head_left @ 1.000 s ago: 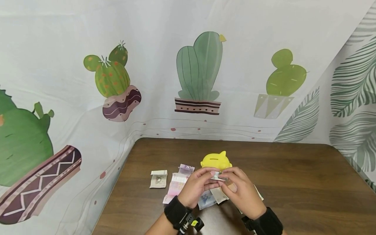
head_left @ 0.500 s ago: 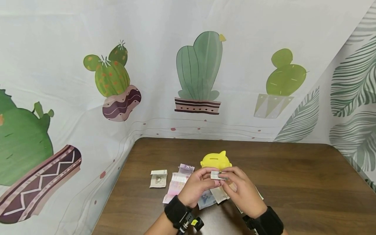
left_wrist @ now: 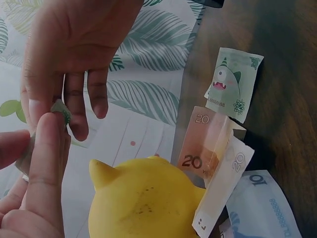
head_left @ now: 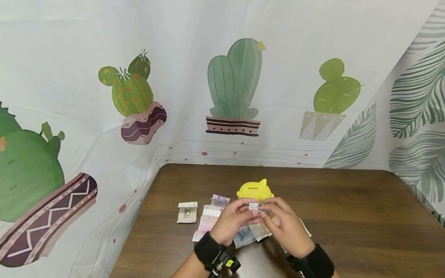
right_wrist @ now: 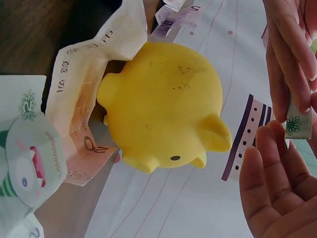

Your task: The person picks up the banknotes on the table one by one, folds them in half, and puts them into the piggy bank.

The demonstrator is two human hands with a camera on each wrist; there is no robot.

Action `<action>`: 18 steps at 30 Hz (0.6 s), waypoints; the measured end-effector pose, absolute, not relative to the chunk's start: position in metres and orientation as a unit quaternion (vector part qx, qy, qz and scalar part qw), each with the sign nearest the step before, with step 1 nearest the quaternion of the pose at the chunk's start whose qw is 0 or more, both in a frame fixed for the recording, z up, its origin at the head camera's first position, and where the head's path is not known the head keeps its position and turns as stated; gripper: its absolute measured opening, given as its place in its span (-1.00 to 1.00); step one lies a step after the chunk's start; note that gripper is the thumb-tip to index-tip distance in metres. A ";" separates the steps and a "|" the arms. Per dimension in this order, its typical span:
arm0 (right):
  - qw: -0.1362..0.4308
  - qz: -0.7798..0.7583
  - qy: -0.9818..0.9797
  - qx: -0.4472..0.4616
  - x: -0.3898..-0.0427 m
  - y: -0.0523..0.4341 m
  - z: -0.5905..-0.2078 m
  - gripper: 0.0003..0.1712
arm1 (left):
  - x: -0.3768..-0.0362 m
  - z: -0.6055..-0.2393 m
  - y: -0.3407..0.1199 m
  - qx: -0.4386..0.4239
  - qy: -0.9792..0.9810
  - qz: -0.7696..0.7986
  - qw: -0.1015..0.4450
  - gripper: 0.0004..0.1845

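Observation:
A yellow piggy bank stands on the brown table, its slot facing up. Just in front of it, both hands pinch one small folded banknote. My left hand grips the note's left end with thumb and fingers. My right hand holds the right end. In the left wrist view the note is a small green corner between fingertips, above the piggy bank. The right wrist view shows the note to the right of the piggy bank.
Several loose banknotes lie on the table left of and under the hands: a white-green one, a pink one, a purple one and a blue one. A cactus-print cloth hangs behind and beside the table.
The folded note between the fingers looks shorter and more compact than a second ago. The hands have stayed in front of the piggy bank, shifting only slightly.

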State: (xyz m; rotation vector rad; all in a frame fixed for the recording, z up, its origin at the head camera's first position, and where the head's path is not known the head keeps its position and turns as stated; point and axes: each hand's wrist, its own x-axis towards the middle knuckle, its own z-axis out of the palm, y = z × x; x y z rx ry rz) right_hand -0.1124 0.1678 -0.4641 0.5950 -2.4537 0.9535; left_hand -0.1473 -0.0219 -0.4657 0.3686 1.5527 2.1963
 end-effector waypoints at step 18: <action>0.234 0.350 -0.877 0.233 -0.114 0.170 -0.465 -0.48 | -0.148 -0.466 -0.022 0.119 0.560 0.794 0.201 -0.62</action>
